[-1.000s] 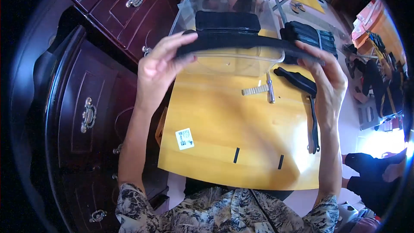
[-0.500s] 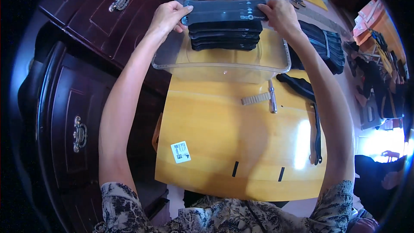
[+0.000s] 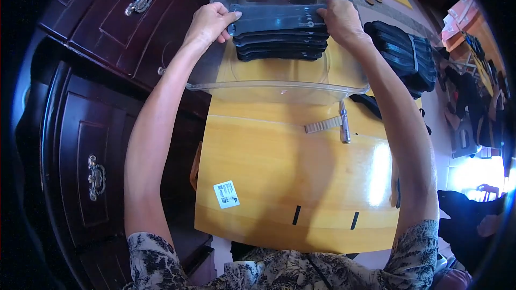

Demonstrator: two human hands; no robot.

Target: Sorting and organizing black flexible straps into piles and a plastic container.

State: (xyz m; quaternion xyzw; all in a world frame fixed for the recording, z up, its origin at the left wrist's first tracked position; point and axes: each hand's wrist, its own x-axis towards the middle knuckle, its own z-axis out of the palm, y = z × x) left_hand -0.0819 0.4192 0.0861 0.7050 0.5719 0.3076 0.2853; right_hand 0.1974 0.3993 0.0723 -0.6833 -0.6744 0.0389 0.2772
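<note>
A flat black strap (image 3: 275,20) is stretched level between my two hands, over a neat stack of similar black straps (image 3: 280,51) inside a clear plastic bin (image 3: 301,85). My left hand (image 3: 210,23) pinches its left end, thumb on top. At the other end my right hand (image 3: 345,22) grips it, its fingers partly hidden behind the hand. The strap is right at the top of the stack; whether it rests on it fully I cannot tell.
Right of the bin lies a banded bundle of black straps (image 3: 400,53). On the yellow table (image 3: 258,156) are a screwdriver-like tool (image 3: 344,123), a ribbed metal strip (image 3: 323,125), a white label (image 3: 226,194) and black marks. Dark drawers (image 3: 97,156) stand at left.
The strap has come down slightly onto or close to the stack. My right hand has shifted a little inward and covers more of its right end. The view has tilted slightly.
</note>
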